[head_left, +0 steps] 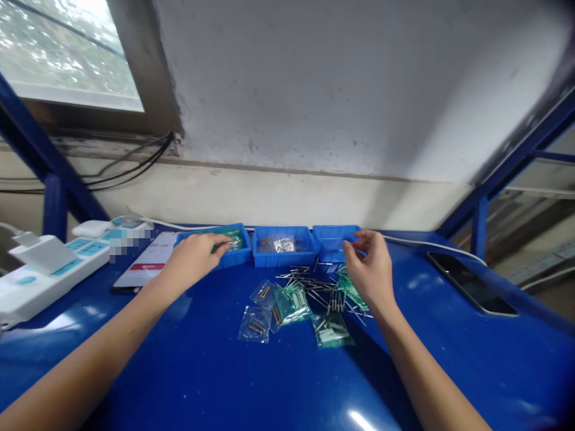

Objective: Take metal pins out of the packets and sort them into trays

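Bare left forearm [99,353] and right forearm [431,365] come sweeping in from the bottom corners! At centre left, the left hand [197,254] is over the left bin [236,259], thumb and forefinger bent towards each other at the green packets [233,240] inside; whether they pinch one, I can't tell. Across at centre right, the right hand [372,266] is at the right bin [324,240], fingers curled, thumb near the forefinger, any grip too blurred to call. Between them sits the middle bin [285,259], clear packets [284,244] inside.

Just below, thin metal rods [309,282] lie scattered, and in front of them, green-tinted bags [294,303] of pale pieces beside clear bags [254,325] of brownish screws, all on the blue tabletop [202,377]. Out left, a lit phone [150,254] and a white power strip [81,263]; far right, a dark phone [471,284]. Behind, a pale wall [323,90], with a window [67,54] upper left!
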The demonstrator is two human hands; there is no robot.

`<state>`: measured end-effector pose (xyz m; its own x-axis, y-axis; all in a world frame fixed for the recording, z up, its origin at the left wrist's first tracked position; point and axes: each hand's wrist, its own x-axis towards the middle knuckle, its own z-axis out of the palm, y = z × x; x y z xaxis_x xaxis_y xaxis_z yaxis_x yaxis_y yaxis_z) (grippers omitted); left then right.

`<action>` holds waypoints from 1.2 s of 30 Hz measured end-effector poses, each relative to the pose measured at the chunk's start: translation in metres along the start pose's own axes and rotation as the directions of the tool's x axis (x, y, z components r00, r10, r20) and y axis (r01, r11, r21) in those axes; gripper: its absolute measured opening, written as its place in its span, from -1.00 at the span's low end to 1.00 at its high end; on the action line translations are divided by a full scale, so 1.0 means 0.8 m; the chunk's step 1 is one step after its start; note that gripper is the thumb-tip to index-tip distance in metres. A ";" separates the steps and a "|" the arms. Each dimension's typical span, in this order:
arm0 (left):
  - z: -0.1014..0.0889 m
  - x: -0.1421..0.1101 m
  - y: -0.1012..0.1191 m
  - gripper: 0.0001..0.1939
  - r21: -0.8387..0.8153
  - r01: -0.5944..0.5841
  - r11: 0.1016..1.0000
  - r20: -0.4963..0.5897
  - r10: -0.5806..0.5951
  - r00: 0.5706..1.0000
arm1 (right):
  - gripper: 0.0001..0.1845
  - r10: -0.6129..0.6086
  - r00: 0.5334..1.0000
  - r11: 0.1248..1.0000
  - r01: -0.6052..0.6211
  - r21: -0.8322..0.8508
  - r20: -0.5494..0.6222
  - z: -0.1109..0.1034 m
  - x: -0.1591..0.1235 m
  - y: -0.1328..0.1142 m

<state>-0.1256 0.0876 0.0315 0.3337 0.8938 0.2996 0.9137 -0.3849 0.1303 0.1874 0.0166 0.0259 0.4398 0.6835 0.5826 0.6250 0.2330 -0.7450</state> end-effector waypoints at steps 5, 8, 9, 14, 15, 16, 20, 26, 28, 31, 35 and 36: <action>0.010 -0.019 0.003 -0.63 0.111 -0.049 0.993 -0.247 0.075 0.966 | -0.70 -0.047 0.999 0.996 0.045 -0.077 -0.024 -0.006 0.005 0.005; 0.014 -0.037 0.030 -0.63 0.076 -0.089 0.993 -0.354 0.110 0.929 | -0.63 0.042 0.998 0.989 -0.048 -0.139 -0.044 -0.016 0.017 0.020; 0.015 -0.043 0.042 -0.65 0.050 -0.145 0.988 -0.343 0.154 0.927 | -0.60 0.088 0.995 0.983 -0.096 -0.158 -0.055 -0.019 0.022 0.026; 0.021 -0.071 0.104 -0.72 -0.134 -0.389 0.911 -0.095 0.379 0.921 | -0.53 0.268 0.963 0.923 -0.262 -0.282 -0.017 -0.037 0.040 0.049; 0.022 -0.076 0.111 -0.70 -0.165 -0.397 0.903 -0.044 0.396 0.917 | -0.51 0.299 0.954 0.907 -0.282 -0.312 0.006 -0.039 0.042 0.050; 0.024 -0.080 0.115 -0.67 -0.187 -0.395 0.900 -0.006 0.401 0.916 | -0.50 0.326 0.945 0.893 -0.297 -0.340 0.031 -0.041 0.043 0.050; 0.030 -0.088 0.117 -0.47 -0.204 -0.358 0.911 0.086 0.381 0.921 | -0.47 0.338 0.938 0.875 -0.285 -0.391 0.073 -0.043 0.041 0.044; 0.033 -0.088 0.117 -0.46 -0.253 -0.333 0.908 0.100 0.367 0.925 | -0.51 0.254 0.949 0.872 -0.141 -0.469 0.188 -0.033 0.034 0.036; 0.032 -0.087 0.117 -0.44 -0.276 -0.315 0.908 0.076 0.347 0.935 | -0.55 0.258 0.935 0.848 -0.099 -0.521 0.242 -0.032 0.033 0.036; 0.030 -0.084 0.112 -0.42 -0.302 -0.277 0.912 0.077 0.313 0.946 | -0.58 0.280 0.916 0.821 -0.072 -0.567 0.288 -0.036 0.037 0.039; 0.022 -0.078 0.100 -0.53 -0.328 -0.211 0.921 0.081 0.250 0.965 | -0.53 0.313 0.880 0.807 -0.048 -0.589 0.356 -0.049 0.042 0.051; 0.020 -0.077 0.098 -0.57 -0.331 -0.197 0.923 0.075 0.234 0.969 | -0.53 0.312 0.868 0.815 -0.037 -0.578 0.385 -0.052 0.043 0.055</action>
<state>-0.0709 0.0059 0.0084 0.5545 0.7936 0.2504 0.7007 -0.6076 0.3739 0.2565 0.0217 0.0266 0.3283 0.9328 0.1485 0.8662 -0.2346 -0.4412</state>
